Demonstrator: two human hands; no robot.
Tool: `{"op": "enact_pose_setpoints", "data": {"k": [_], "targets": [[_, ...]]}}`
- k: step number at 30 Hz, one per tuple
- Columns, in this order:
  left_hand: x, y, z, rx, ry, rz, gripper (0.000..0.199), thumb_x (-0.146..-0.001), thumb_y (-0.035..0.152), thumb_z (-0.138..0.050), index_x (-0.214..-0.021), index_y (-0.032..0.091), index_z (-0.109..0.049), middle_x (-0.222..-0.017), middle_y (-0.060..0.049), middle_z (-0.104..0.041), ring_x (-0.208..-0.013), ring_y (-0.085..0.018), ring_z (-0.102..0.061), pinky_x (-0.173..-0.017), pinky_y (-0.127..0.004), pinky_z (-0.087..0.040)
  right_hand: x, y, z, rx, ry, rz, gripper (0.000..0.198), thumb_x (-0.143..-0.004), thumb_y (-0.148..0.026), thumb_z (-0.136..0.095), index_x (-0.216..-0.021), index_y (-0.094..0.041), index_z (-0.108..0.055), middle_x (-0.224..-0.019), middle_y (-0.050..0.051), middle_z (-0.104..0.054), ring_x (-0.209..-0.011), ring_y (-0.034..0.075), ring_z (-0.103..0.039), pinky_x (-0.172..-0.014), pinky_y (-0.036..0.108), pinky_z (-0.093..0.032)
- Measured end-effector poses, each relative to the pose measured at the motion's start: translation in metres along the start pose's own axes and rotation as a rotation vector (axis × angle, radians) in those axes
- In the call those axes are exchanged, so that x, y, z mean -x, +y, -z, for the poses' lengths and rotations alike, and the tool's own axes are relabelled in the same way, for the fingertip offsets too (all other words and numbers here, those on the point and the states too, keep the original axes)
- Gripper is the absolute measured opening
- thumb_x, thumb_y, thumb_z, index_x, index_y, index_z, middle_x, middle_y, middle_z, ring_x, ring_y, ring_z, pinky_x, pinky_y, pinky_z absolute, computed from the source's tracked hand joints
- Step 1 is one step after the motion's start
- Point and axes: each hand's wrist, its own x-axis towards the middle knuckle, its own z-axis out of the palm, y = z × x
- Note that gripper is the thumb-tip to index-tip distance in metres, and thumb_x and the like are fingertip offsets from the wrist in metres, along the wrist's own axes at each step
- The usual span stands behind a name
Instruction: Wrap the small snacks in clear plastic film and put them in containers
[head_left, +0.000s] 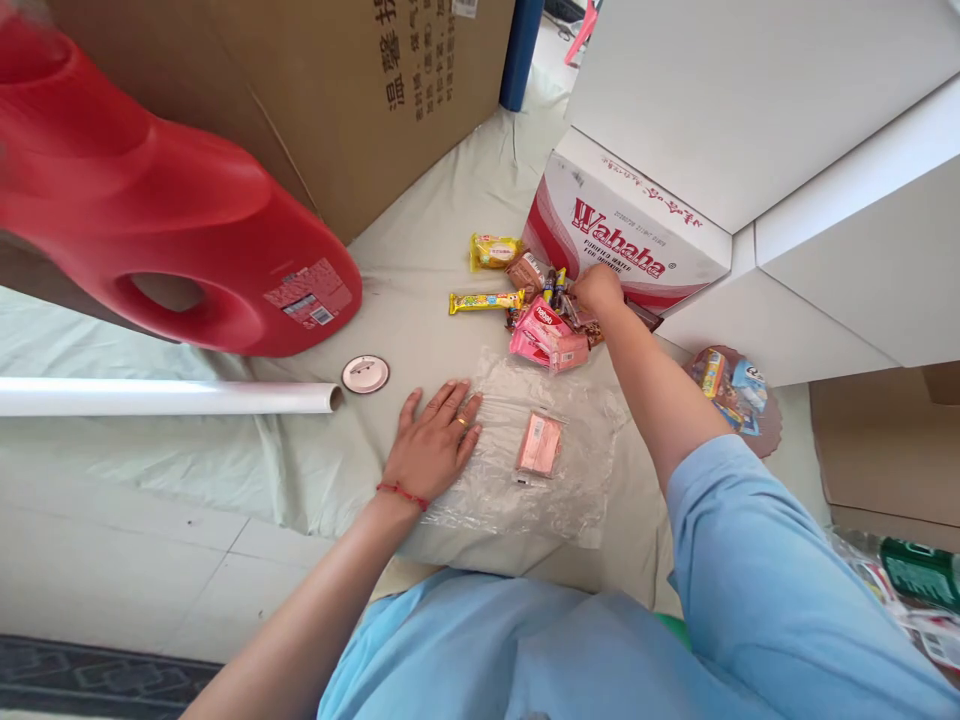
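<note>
My left hand [433, 445] lies flat with spread fingers on the left edge of a clear plastic bag [581, 480]. On the bag rests a pink wrapped wafer [540, 444]. My right hand [598, 290] reaches into a pile of wrapped snacks by the Wahaha carton; its fingers point away and what they touch is hidden. In the pile are a pink nabati packet [541, 325], a brown packet [527, 272] and several dark wrappers. A yellow stick packet [486, 301] and a yellow snack pack [495, 251] lie at its left side.
The Wahaha carton [630, 225] stands behind the pile. A red jug [217, 210], a white roll [165, 396] and a round pin badge [365, 374] are at left. On the right sits a brown plate [769, 430] with more snacks. A big cardboard box [315, 90] rises behind.
</note>
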Motion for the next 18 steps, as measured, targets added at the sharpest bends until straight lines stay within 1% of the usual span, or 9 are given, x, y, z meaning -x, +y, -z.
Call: {"op": "enact_pose_setpoints", "data": {"k": [2, 5, 8, 10, 11, 12, 15, 16, 18], "targets": [[0.000, 0.001, 0.000, -0.002, -0.001, 0.000, 0.049, -0.107, 0.037, -0.039, -0.151, 0.025, -0.056, -0.164, -0.013, -0.046, -0.153, -0.031, -0.043, -0.127, -0.063, -0.019, 0.004, 0.003, 0.006, 0.039, -0.005, -0.058, 0.034, -0.095, -0.040, -0.066, -0.104, -0.009, -0.076, -0.103, 0.020, -0.075, -0.102, 0.030, -0.070, -0.091, 0.043, -0.054], [0.000, 0.001, 0.000, 0.001, 0.007, 0.001, 0.048, -0.107, 0.037, -0.039, -0.149, 0.024, -0.058, -0.163, -0.014, -0.047, -0.153, -0.032, -0.043, -0.127, -0.063, -0.019, 0.012, -0.008, 0.006, 0.106, -0.010, -0.066, 0.043, -0.095, -0.045, -0.066, -0.112, -0.006, -0.074, -0.116, 0.026, -0.073, -0.118, 0.034, -0.065, -0.099, 0.044, -0.050], [0.000, 0.002, -0.001, 0.024, 0.019, 0.009, 0.048, -0.106, 0.036, -0.041, -0.149, 0.026, -0.058, -0.163, -0.013, -0.048, -0.153, -0.031, -0.043, -0.128, -0.062, -0.018, 0.017, -0.025, -0.003, 0.157, -0.038, -0.062, 0.043, -0.088, -0.035, -0.075, -0.119, -0.006, -0.072, -0.125, 0.028, -0.070, -0.130, 0.039, -0.058, -0.104, 0.049, -0.047], [0.000, 0.002, -0.001, 0.033, 0.017, 0.011, 0.048, -0.106, 0.036, -0.040, -0.149, 0.026, -0.058, -0.163, -0.013, -0.048, -0.153, -0.031, -0.043, -0.128, -0.062, -0.018, 0.017, -0.030, -0.005, 0.125, -0.050, -0.095, 0.038, -0.084, -0.028, -0.077, -0.116, -0.007, -0.073, -0.123, 0.027, -0.071, -0.128, 0.039, -0.059, -0.104, 0.051, -0.047], [0.000, 0.002, 0.000, 0.035, 0.013, 0.011, 0.048, -0.106, 0.036, -0.040, -0.149, 0.026, -0.058, -0.163, -0.013, -0.047, -0.153, -0.031, -0.043, -0.128, -0.062, -0.018, 0.017, -0.029, -0.004, 0.057, -0.046, -0.116, 0.035, -0.083, -0.026, -0.077, -0.112, -0.008, -0.073, -0.119, 0.025, -0.072, -0.123, 0.037, -0.062, -0.101, 0.049, -0.048], [0.000, 0.002, 0.000, 0.034, 0.008, 0.010, 0.048, -0.106, 0.036, -0.040, -0.149, 0.026, -0.057, -0.163, -0.013, -0.047, -0.153, -0.031, -0.043, -0.128, -0.063, -0.018, 0.017, -0.027, -0.001, -0.066, -0.036, -0.138, 0.031, -0.082, -0.026, -0.077, -0.107, -0.008, -0.073, -0.112, 0.023, -0.074, -0.116, 0.035, -0.066, -0.097, 0.047, -0.051], [-0.001, 0.001, 0.000, 0.031, 0.005, 0.008, 0.049, -0.106, 0.036, -0.039, -0.150, 0.025, -0.057, -0.164, -0.013, -0.047, -0.153, -0.031, -0.043, -0.127, -0.063, -0.018, 0.020, -0.011, 0.019, -0.514, 0.008, -0.175, 0.018, -0.086, -0.029, -0.071, -0.096, -0.014, -0.069, -0.086, 0.010, -0.072, -0.088, 0.025, -0.070, -0.077, 0.037, -0.056], [-0.001, 0.001, 0.000, 0.034, 0.007, 0.010, 0.049, -0.106, 0.036, -0.039, -0.150, 0.025, -0.057, -0.164, -0.014, -0.047, -0.153, -0.031, -0.043, -0.127, -0.063, -0.018, 0.025, -0.002, 0.027, -0.612, 0.026, -0.171, 0.014, -0.088, -0.030, -0.067, -0.093, -0.016, -0.067, -0.081, 0.006, -0.069, -0.081, 0.022, -0.068, -0.072, 0.034, -0.056], [-0.001, 0.002, 0.000, 0.050, 0.014, 0.018, 0.049, -0.105, 0.036, -0.039, -0.149, 0.024, -0.057, -0.163, -0.014, -0.048, -0.153, -0.031, -0.043, -0.127, -0.063, -0.017, 0.044, 0.017, 0.043, -0.693, 0.091, -0.115, 0.011, -0.091, -0.031, -0.061, -0.091, -0.020, -0.063, -0.080, 0.002, -0.066, -0.076, 0.018, -0.066, -0.069, 0.030, -0.055]]}}
